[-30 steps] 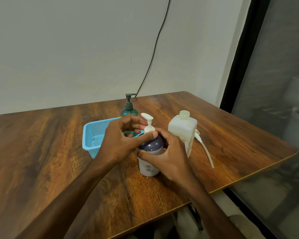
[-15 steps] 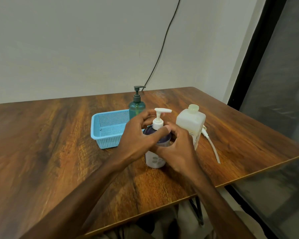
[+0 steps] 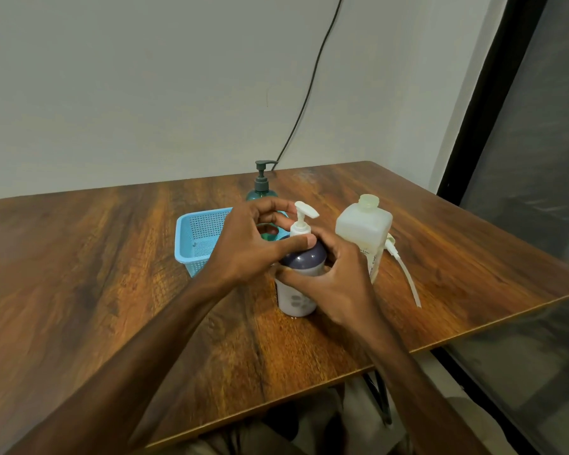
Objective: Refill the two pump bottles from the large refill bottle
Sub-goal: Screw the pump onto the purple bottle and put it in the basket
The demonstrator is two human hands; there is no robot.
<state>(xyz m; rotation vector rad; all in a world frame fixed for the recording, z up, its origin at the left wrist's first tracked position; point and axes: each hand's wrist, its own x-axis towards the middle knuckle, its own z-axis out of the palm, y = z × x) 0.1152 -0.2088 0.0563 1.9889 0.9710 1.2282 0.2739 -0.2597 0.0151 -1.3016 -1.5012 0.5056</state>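
wooden table (image 3: 79, 274), grey wall (image 3: 145, 77), black cable (image 3: 312, 80)

Both bare forearms stretched forward and came together near the middle. The left hand (image 3: 243, 247) was curled over the top of the white pump bottle (image 3: 304, 259), with its thumb lying against the pump neck. The right hand (image 3: 337, 284) gripped the bottle's body from the right side, thumb across the front.

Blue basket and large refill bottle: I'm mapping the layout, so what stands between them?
In the head view, the white pump bottle stands between the blue basket and the large refill bottle, gripped by the left hand and right hand.
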